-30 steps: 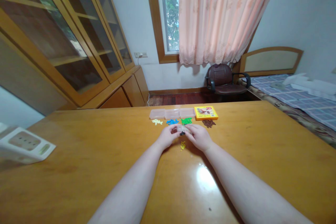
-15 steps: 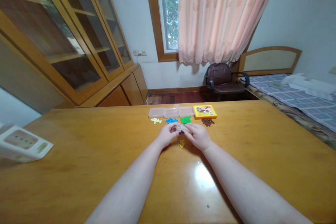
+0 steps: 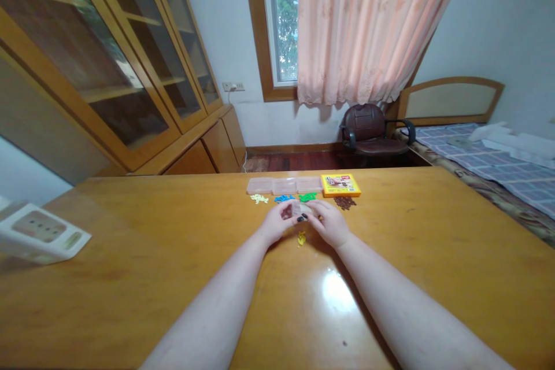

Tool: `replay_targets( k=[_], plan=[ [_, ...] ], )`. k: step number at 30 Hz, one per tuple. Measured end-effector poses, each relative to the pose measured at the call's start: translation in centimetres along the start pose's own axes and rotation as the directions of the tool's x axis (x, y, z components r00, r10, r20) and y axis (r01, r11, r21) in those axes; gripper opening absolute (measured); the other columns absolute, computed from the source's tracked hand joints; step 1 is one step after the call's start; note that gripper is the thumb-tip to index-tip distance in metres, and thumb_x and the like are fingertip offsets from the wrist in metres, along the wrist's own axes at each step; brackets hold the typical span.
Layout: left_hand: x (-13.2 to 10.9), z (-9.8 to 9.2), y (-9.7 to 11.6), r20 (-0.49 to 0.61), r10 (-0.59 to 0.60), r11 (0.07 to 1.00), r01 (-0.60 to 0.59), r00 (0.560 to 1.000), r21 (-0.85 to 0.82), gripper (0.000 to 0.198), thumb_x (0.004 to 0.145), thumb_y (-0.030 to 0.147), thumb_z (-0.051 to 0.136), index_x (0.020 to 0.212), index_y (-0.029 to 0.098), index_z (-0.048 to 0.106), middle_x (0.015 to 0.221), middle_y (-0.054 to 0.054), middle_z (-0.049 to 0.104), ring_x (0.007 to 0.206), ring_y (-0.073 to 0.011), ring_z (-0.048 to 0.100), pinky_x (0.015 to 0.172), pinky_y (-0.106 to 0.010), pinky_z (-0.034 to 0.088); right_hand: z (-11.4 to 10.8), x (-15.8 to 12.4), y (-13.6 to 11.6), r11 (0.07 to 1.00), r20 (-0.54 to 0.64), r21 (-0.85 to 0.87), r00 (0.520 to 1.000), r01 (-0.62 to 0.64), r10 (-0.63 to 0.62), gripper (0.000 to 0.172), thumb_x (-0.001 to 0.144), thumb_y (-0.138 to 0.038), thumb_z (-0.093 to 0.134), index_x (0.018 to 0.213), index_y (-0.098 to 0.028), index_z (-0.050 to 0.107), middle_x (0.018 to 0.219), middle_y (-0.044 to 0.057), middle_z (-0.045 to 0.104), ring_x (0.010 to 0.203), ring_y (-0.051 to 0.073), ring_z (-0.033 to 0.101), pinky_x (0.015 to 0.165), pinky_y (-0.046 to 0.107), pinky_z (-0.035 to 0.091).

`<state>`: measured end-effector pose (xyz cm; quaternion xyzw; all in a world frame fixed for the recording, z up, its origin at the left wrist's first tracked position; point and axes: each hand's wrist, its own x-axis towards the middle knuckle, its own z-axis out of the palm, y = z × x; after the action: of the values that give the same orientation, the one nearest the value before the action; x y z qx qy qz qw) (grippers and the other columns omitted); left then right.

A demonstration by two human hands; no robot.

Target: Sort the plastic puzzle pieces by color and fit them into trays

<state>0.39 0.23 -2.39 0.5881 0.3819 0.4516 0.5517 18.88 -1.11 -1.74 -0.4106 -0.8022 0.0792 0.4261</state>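
My left hand [image 3: 278,223] and my right hand [image 3: 330,222] meet over the middle of the wooden table [image 3: 130,254]. Together they pinch a small clear plastic box [image 3: 300,209] with dark pieces showing at its lower edge [image 3: 302,218]. A small pile of yellow pieces [image 3: 301,237] lies on the table just below the hands. Beyond them lie little heaps of pale yellow pieces [image 3: 259,199], blue pieces [image 3: 282,198], green pieces [image 3: 308,197] and brown pieces [image 3: 344,203].
Three clear lidded boxes [image 3: 284,185] and a yellow box [image 3: 340,184] stand in a row at the table's far side. A white box [image 3: 37,233] sits at the left edge. Behind are a glass-door cabinet [image 3: 108,69], an office chair [image 3: 373,133] and a bed [image 3: 498,167].
The hands have lifted the small clear box slightly toward the far side of the table; the view has shifted a little. The piles on the table lie as before.
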Motion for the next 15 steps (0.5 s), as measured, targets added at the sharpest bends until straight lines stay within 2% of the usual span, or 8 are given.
replay_targets(
  k=[5,8,12,15],
  plan=[
    [0.2,-0.2,-0.2,0.001,0.044,0.999,-0.044,0.999,-0.023,0.060,0.063,0.037,0.077,0.114,0.013,0.055,0.116,-0.014,0.061,0.105,-0.0246,0.059,0.096,-0.039,0.044,0.3,0.0,0.4,0.995,0.009,0.093,0.999,-0.042,0.041,0.031,0.085,-0.034,0.053,0.112,-0.019,0.061,0.112,0.012,0.062,0.106,0.023,0.057,0.093,0.040,0.046],
    [0.3,-0.4,-0.3,-0.018,0.075,0.997,-0.075,0.997,-0.024,0.060,0.064,0.040,0.075,0.114,0.013,0.056,0.115,-0.014,0.062,0.106,-0.0251,0.059,0.097,-0.039,0.043,0.6,0.1,0.6,0.972,0.020,0.207,0.994,-0.112,0.110,0.036,0.082,-0.033,0.056,0.116,-0.020,0.057,0.112,0.011,0.062,0.097,0.022,0.060,0.083,0.038,0.051],
    [0.3,-0.4,-0.4,-0.011,0.067,0.996,-0.066,0.998,0.054,0.057,0.069,0.038,0.072,0.117,0.013,0.055,0.118,-0.014,0.060,0.106,-0.0251,0.058,0.096,-0.040,0.043,0.6,0.2,0.9,0.926,0.015,0.303,0.973,-0.223,0.229,0.028,0.084,-0.034,0.051,0.104,-0.018,0.063,0.099,0.009,0.067,0.084,0.020,0.062,0.076,0.034,0.050],
    [0.1,-0.2,-0.5,0.035,0.071,0.990,-0.075,0.997,0.124,0.060,0.070,0.030,0.071,0.124,0.016,0.050,0.122,-0.014,0.057,0.105,-0.0239,0.059,0.095,-0.040,0.044,0.5,0.3,1.5,0.870,-0.010,0.347,0.926,-0.350,0.376,0.032,0.086,-0.041,0.046,0.090,-0.017,0.067,0.078,0.006,0.068,0.073,0.020,0.062,0.068,0.031,0.048]
  ],
)
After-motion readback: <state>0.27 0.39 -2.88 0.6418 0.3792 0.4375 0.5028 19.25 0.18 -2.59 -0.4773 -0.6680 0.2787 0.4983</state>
